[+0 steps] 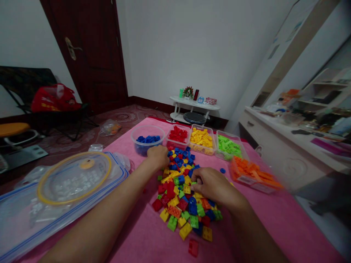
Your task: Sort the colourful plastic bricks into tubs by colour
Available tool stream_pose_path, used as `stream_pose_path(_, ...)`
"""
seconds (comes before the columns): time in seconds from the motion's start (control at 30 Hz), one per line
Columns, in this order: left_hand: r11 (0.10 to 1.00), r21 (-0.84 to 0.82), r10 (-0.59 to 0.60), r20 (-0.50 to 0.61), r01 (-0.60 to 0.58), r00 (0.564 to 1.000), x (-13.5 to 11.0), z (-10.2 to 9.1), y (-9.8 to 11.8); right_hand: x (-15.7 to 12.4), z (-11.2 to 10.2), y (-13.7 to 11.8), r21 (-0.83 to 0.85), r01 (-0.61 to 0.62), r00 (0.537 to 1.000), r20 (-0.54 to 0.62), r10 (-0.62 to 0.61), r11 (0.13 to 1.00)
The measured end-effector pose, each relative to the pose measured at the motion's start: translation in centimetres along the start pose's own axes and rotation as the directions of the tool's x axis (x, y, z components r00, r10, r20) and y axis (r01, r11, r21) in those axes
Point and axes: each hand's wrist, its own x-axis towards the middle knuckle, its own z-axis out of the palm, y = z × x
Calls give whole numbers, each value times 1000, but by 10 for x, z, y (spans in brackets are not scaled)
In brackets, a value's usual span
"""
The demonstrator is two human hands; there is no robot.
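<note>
Toy bricks [187,189] in a loose mixed heap mid-table on the pink cover [137,233]; clock is from heap centre, 12 = straight ahead

Left hand [158,157] at 11, over the heap's edge: fingers curled, tips hidden behind the knuckles, can't tell if it holds anything. In view it also blocks the 5 o'clock side of the round tub [134,141]

Right hand [212,182] at 3, down at the bricks: curled, thumb and index close together, green bit by the fingertips, can't tell if gripped. Other fingers mostly hidden, bricks beneath covered. Both forearms run off the bottom edge

Containers, all see-through:
- round tub at 11: blue pieces
- red-filled bin [178,145] at 12: red pieces
- yellow-filled bin [203,150] at 1: yellow pieces, well filled
- green-filled bin [228,156] between 1 and 2: light green pieces
- orange-filled box [257,185] between 2 and 3: heaped orange pieces, blurred, label unreadable

At 9, yellow-rimmed lid [111,166] on zip bags [16,219], cut off at left; whitish bits below it hard to make out

Strays: red brick [193,247] at 6, blue round piece [223,170] at 2
</note>
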Motion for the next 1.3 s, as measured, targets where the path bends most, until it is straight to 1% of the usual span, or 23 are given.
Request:
stream_pose_path(0.1,973,230,13,14,-16,1000,2,4,-4,-1,1,3,15,48,998,-43,-48,999)
stream_pose_path(0.2,958,284,38,48,-50,998,2,0,-6,-1,2,4,15,61,997,-53,-60,998)
stream_pose_path(0.27,963,264,51,31,-58,998,1,-5,-5,0,2,4,46,56,997,-56,-53,997)
stream_pose_path(0.3,973,216,75,19,-77,997,1,-7,-4,1,1,4,83,52,996,-72,-46,995)
stream_pose_path(0.33,985,128,111,18,-112,994,0,-10,-1,3,-1,4,139,48,994,-106,-33,989)
stream_pose_path(0.37,987,-4,160,38,-160,986,-2,-12,2,4,-2,4,215,43,988,-153,-10,976)
stream_pose_path(0.4,964,-175,216,79,-199,973,-4,-15,7,6,-5,4,313,44,979,-203,21,949)
stream_pose_path(0.43,908,-362,275,134,-211,952,-6,-17,13,7,-7,3,427,51,969,-240,59,903)
stream_pose_path(0.47,824,-535,330,190,-184,925,-9,-18,18,8,-10,3,551,62,963,-253,96,832)
stream_pose_path(0.5,732,-669,373,235,-129,897,-12,-19,24,9,-13,2,668,74,962,-243,124,740)
stream_pose_path(0.53,648,-758,403,263,-71,877,-15,-19,29,9,-15,1,763,82,965,-221,140,641)
stream_pose_path(0.57,583,-812,421,275,-26,865,-17,-18,33,9,-16,0,829,88,969,-199,145,552)
stream_pose_path(0.6,537,-844,429,272,-1,861,-20,-17,37,9,-17,-1,870,93,971,-187,149,485)
stream_pose_path(0.63,503,-864,434,257,5,864,-21,-16,39,8,-18,-2,892,99,970,-186,157,442)
stream_pose_path(0.7,464,-886,441,228,-3,868,-23,-11,41,8,-16,-2,907,105,964,-194,183,409)
stream_pose_path(0.8,455,-891,458,220,-14,861,-23,-4,41,10,-13,1,929,63,970,-144,197,366)
stream_pose_path(0.9,473,-881,457,227,-19,860,-22,0,42,13,-9,5,955,-6,985,-45,165,296)
stream_pose_path(1.0,459,-888,463,223,-17,858,-23,3,44,13,-5,8,972,-39,990,6,141,232)
stream_pose_path(1.1,411,-911,487,254,37,836,-23,5,45,12,-4,15,973,-70,993,48,106,219)
stream_pose_path(1.17,387,-919,480,275,80,833,-22,8,44,15,-8,27,960,-100,993,78,94,262)
stream_pose_path(1.23,388,-917,435,272,95,859,-19,11,43,23,-17,49,932,-120,986,71,153,341)
stream_pose_path(1.27,395,-914,405,263,92,876,-18,12,42,30,-24,62,913,-125,976,42,215,388)
stream_pose_path(1.3,402,-911,378,255,90,890,-16,14,41,37,-31,77,889,-141,954,4,300,436)
